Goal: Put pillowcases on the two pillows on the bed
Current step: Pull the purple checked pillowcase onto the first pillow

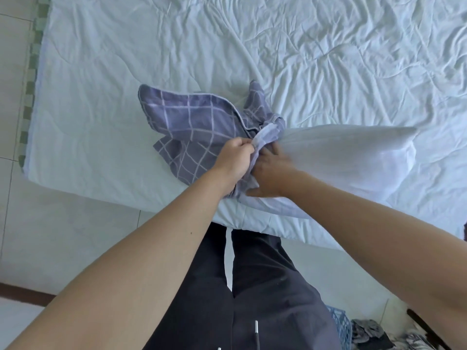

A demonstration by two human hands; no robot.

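A purple checked pillowcase (192,132) lies bunched on the white-sheeted bed (101,72), near its front edge and toward the front left corner. A white pillow (348,152) lies just to its right along the same edge, with one narrowed end pushed into the open mouth of the pillowcase. The left hand (233,157) has its fingers (243,145) curled, pinching the rim of the pillowcase where it meets the pillow. The right hand (273,173) clasps the gathered end of the pillow, thumb stretched out low and the other fingers partly hidden in the fabric. The person stands against the front edge in dark trousers (252,286). A blue basket (340,324) sits on the floor beside crumpled clothing (374,334).
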